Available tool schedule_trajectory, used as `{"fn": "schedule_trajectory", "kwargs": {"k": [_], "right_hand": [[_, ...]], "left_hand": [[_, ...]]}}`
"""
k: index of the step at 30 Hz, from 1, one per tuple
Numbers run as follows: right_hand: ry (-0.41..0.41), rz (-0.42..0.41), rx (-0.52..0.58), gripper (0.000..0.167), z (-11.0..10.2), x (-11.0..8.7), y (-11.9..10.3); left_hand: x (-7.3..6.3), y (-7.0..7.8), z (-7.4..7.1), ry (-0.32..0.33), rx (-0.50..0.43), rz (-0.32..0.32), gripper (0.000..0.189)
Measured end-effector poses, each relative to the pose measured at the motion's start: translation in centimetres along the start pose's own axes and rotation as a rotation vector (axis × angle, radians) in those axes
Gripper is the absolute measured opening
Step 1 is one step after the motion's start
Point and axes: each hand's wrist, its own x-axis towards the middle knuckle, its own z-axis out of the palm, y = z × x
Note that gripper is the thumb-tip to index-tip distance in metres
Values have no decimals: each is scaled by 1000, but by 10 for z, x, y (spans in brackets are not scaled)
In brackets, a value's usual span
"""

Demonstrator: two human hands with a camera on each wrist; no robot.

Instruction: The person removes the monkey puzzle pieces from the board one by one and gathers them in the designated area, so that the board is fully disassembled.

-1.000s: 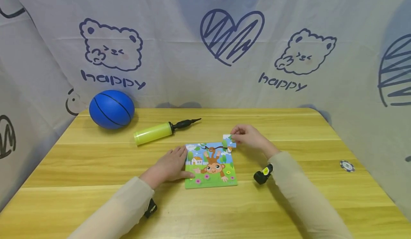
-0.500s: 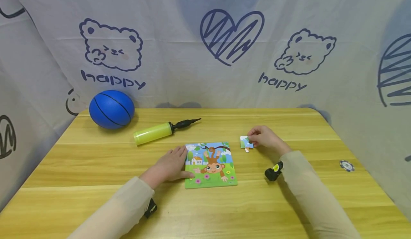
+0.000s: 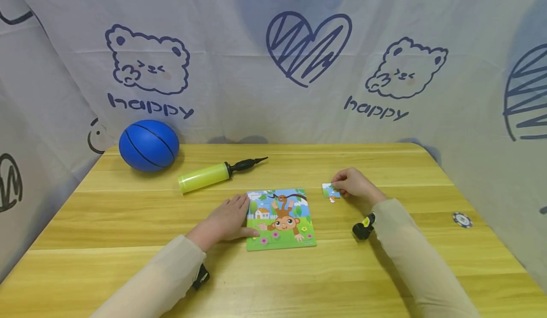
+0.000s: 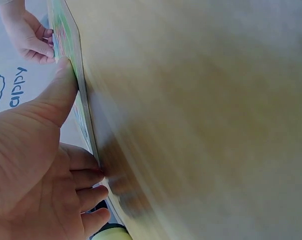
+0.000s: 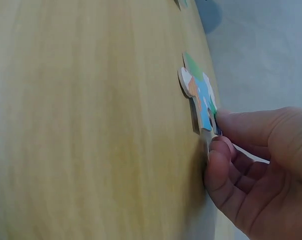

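A square monkey jigsaw puzzle (image 3: 281, 220) lies in the middle of the table. My left hand (image 3: 226, 218) rests at its left edge; in the left wrist view the thumb (image 4: 64, 82) lies over the board, with the other fingers loosely extended along its side. To the right of the board, my right hand (image 3: 353, 185) pinches a jigsaw piece (image 3: 328, 191) between thumb and fingertips. Seen from the right wrist, this piece (image 5: 203, 102) is blue, green and white with an orange patch, close over the wood, its near corner hidden by the fingertips.
A blue ball (image 3: 148, 145) sits at the back left of the wooden table (image 3: 273, 285). Beside it lies a yellow-green hand pump (image 3: 205, 178) with a black nozzle. A poker chip (image 3: 462, 220) lies far right, and a printed cloth (image 3: 239, 95) hangs behind.
My right hand has carried the jigsaw piece from over the puzzle's upper right corner to the right, away from the board, then slightly farther. The left hand has stayed in place.
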Motion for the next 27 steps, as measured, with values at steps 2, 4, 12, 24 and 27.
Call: {"fn": "schedule_trajectory", "kwargs": {"k": [2,4,12,24,27], "right_hand": [[-2,-3,-7,14,0,0,0],[-6,1,-11,14,-1,1,0],[12,32,-21,14,-1,2,0],[45,-129,-110,18,7,0,-29],[25,-172,-127,18,15,0,-40]], "left_hand": [[0,0,0,-1,2,-1,92],[1,0,0,-2,0,-2,92],[1,0,0,-3,-3,-6,93],[1,0,0,6,-10,-4,92],[1,0,0,6,-6,-4,93]]}}
